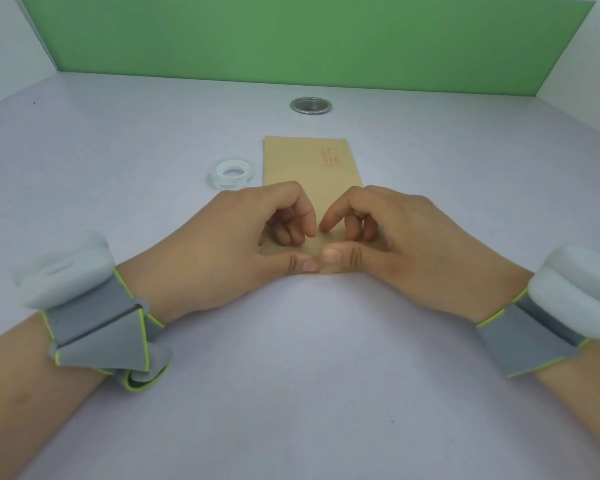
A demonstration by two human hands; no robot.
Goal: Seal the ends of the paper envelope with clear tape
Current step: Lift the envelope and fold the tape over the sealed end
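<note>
Nearest to my view are the two bare forearms, each strapped with a grey wristband edged in yellow-green, the left band (pixel 97 327) and the right band (pixel 534 334), each carrying a white pod. They rest on the pale grey tabletop (pixel 291 393). Beyond them I see both hands meeting at the near end of the tan envelope (pixel 305 164), which lies flat and runs lengthwise away from me. The left hand (pixel 229 244) and right hand (pixel 406 237) have their thumbs laid flat, tip to tip, on the near edge, and the other fingers are curled, the forefinger tips coming down onto the paper. I cannot tell whether they grip that edge or only press it. Just left of the envelope sits the clear tape roll (pixel 232 173), lying flat. Red printing (pixel 330 157) marks the envelope's far right. Farther back is a round metal grommet (pixel 310 106), then a green back panel (pixel 309 39).
</note>
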